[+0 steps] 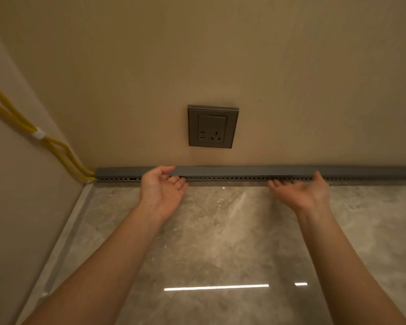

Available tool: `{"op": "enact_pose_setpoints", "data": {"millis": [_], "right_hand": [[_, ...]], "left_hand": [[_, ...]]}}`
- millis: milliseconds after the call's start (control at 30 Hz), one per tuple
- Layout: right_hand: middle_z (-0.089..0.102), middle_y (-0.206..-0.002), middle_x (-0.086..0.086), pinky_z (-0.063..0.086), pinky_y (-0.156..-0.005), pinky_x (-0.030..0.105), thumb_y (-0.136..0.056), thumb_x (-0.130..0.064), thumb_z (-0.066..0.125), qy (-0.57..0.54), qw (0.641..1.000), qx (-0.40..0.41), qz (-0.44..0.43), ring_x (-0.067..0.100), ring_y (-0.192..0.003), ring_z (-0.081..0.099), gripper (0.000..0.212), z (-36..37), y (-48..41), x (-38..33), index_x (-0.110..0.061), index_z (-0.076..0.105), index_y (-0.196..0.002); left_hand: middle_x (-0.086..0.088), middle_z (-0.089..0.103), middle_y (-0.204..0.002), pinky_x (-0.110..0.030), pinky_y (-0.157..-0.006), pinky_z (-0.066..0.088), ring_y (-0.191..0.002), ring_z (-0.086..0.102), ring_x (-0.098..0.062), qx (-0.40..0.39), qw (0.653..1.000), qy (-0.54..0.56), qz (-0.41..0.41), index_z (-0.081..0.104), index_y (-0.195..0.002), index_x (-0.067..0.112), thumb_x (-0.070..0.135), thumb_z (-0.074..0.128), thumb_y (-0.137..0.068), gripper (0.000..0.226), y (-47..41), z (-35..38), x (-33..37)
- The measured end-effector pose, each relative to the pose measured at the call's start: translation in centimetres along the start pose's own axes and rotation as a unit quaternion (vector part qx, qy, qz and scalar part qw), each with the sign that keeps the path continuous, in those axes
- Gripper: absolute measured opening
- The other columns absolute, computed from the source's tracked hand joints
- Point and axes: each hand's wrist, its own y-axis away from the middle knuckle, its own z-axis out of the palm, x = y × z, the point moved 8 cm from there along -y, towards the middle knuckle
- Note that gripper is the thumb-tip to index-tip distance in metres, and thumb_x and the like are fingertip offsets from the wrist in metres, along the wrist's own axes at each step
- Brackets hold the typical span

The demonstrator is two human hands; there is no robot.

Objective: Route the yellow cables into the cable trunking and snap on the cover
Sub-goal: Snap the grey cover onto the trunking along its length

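A grey slotted cable trunking [244, 178] runs along the foot of the back wall, with its grey cover [244, 171] lying along the top. Two yellow cables [59, 148] come down the left wall, pass through a white clip [38, 133] and enter the trunking's left end at the corner. My left hand [162, 186] is palm-up, thumb on the cover's top and fingers under the trunking's front. My right hand [302, 188] holds the trunking the same way further right, thumb on top and fingers against the slotted front.
A grey wall socket [212, 126] sits on the beige wall above the trunking, between my hands. A glossy grey marble-look floor [220, 231] spreads below, with a pale skirting strip [63, 235] along the left wall.
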Motion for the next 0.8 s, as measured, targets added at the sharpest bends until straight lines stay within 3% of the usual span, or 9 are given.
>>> {"op": "enact_pose_setpoints", "data": {"millis": [100,200,300,433,533,600,700,767,800], "right_hand": [[-0.004,-0.155,0.021,0.002,-0.116,0.048,-0.096,-0.051,0.017,-0.002,1.0,-0.026,0.01,0.034,-0.142,-0.002,0.073,1.4,-0.7,-0.8,-0.003,-0.007,-0.145],[0.013,-0.153,0.023,0.009,-0.114,0.051,-0.095,-0.052,0.017,0.012,0.997,-0.069,0.033,0.037,-0.14,0.013,0.072,2.8,-1.2,-0.7,-0.001,0.007,-0.145],[0.016,-0.151,0.023,0.009,-0.113,0.051,-0.095,-0.054,0.02,0.059,0.995,-0.076,0.039,0.036,-0.139,0.015,0.074,3.0,-1.4,-1.1,0.0,0.008,-0.145],[-0.006,-0.152,0.026,0.003,-0.115,0.049,-0.092,-0.058,0.032,0.157,0.983,-0.076,0.055,0.037,-0.141,-0.003,0.089,1.8,-2.1,-1.9,0.0,-0.014,-0.143],[-0.008,-0.153,0.025,0.005,-0.116,0.048,-0.089,-0.057,0.042,0.203,0.972,-0.087,0.081,0.037,-0.141,-0.003,0.096,1.1,-2.1,-2.2,-0.001,-0.013,-0.143],[-0.004,-0.154,0.022,0.008,-0.117,0.047,-0.088,-0.053,0.048,0.209,0.97,-0.087,0.093,0.035,-0.142,0.001,0.094,0.6,-2.1,-1.9,-0.004,-0.009,-0.145],[-0.006,-0.155,0.017,0.009,-0.117,0.044,-0.089,-0.044,0.052,0.217,0.971,-0.068,0.075,0.031,-0.143,0.0,0.093,0.2,-2.0,-1.2,-0.005,-0.011,-0.145],[0.003,-0.156,0.013,0.012,-0.117,0.041,-0.09,-0.038,0.051,0.218,0.973,-0.054,0.055,0.027,-0.143,0.008,0.086,0.1,-1.6,-0.4,-0.004,-0.006,-0.146],[0.016,-0.154,0.011,0.018,-0.116,0.037,-0.091,-0.034,0.05,0.196,0.979,-0.048,0.038,0.024,-0.141,0.018,0.078,0.0,-1.4,0.1,-0.003,0.004,-0.146]], "left_hand": [[-0.024,0.0,-0.154,-0.043,-0.117,0.011,-0.143,0.007,-0.035,0.002,1.0,0.004,0.002,-0.007,-0.145,0.001,0.007,0.035,-0.088,0.071,0.0,-0.1,-0.1],[-0.024,0.003,-0.154,-0.043,-0.117,0.013,-0.143,0.009,-0.034,0.003,1.0,0.0,-0.001,-0.004,-0.146,0.0,0.005,0.035,-0.086,0.071,-0.1,-0.2,-0.1],[-0.024,0.003,-0.154,-0.043,-0.116,0.014,-0.143,0.01,-0.035,-0.001,1.0,-0.002,-0.002,-0.004,-0.146,0.001,0.005,0.035,-0.086,0.071,-0.3,-0.1,-0.1],[-0.026,0.005,-0.154,-0.044,-0.115,0.017,-0.142,0.013,-0.037,0.006,1.0,-0.017,-0.006,-0.005,-0.145,0.0,0.013,0.038,-0.089,0.073,-0.6,-0.4,0.2],[-0.024,0.017,-0.152,-0.042,-0.11,0.027,-0.138,0.027,-0.036,0.021,0.998,-0.057,-0.017,0.001,-0.146,0.0,0.019,0.042,-0.091,0.071,-0.7,-1.2,0.3],[-0.02,0.034,-0.146,-0.041,-0.1,0.037,-0.128,0.042,-0.034,0.043,0.988,-0.147,-0.029,0.016,-0.145,0.002,0.021,0.043,-0.092,0.062,-0.6,-2.2,0.3],[-0.011,0.059,-0.116,-0.031,-0.077,0.046,-0.1,0.058,-0.026,0.115,0.908,-0.401,0.048,0.05,-0.128,0.004,0.017,0.049,-0.092,0.039,0.4,-3.9,2.9],[-0.012,0.065,-0.11,-0.031,-0.081,0.047,-0.102,0.059,-0.027,0.154,0.786,-0.573,0.176,0.061,-0.119,0.005,0.01,0.053,-0.088,0.033,1.8,-4.2,6.9],[-0.014,0.067,-0.11,-0.034,-0.086,0.046,-0.103,0.059,-0.029,0.16,0.698,-0.656,0.24,0.064,-0.115,0.006,0.009,0.052,-0.086,0.032,2.7,-3.9,8.9]]}}
